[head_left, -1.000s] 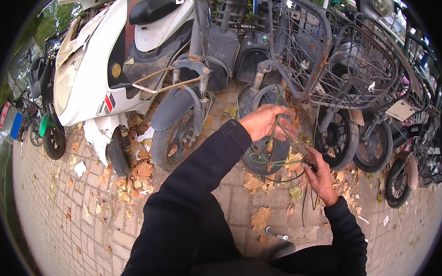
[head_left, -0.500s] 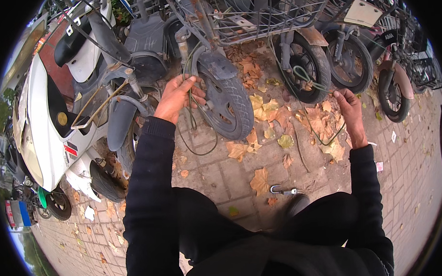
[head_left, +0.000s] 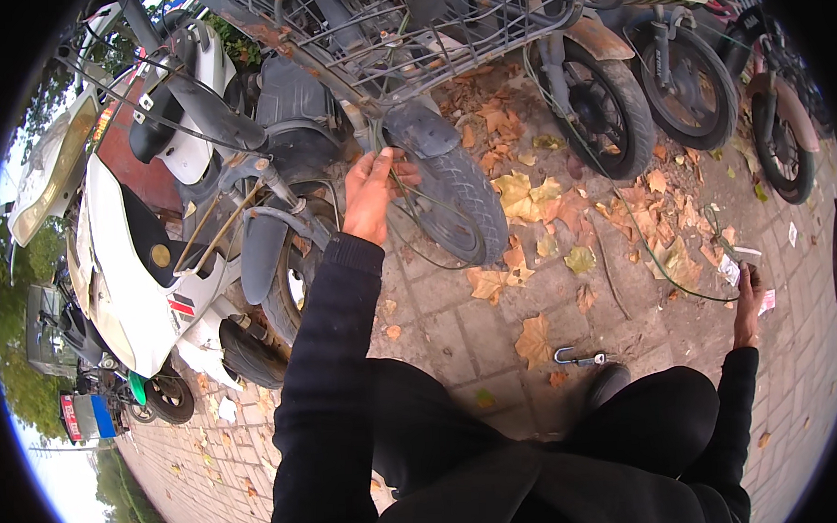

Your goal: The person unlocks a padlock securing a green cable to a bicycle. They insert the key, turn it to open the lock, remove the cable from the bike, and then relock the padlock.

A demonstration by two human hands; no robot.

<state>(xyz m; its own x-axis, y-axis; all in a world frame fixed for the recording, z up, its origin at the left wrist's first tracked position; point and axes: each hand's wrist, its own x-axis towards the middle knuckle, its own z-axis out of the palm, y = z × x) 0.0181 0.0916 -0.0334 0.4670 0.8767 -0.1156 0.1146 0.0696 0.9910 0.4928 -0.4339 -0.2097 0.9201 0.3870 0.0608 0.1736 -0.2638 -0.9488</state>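
Observation:
A thin green cable (head_left: 688, 292) runs in a long curve from the wire basket past the neighbouring wheel to my right hand (head_left: 750, 298). That hand is out at the far right, low over the paving, with its fingers pinched on the cable; a looped cable end stands up just above them. My left hand (head_left: 370, 194) is closed round more of the same cable beside the fork of a grey front wheel (head_left: 467, 204). Slack cable hangs in a loop below the left hand, across that tyre. A metal padlock (head_left: 583, 357) with a long shackle lies on the paving near my shoe.
A rusty wire basket (head_left: 402, 55) overhangs the grey wheel. To the left leans a white scooter (head_left: 128, 262); to the right stand more front wheels (head_left: 607, 107) in a row. Dry leaves (head_left: 535, 340) and scraps of paper (head_left: 768, 301) are strewn over the brick paving.
My right hand has moved right and down, drawing the cable out into a longer stretch. My left hand stays by the fork, still on the cable. The view has shifted somewhat.

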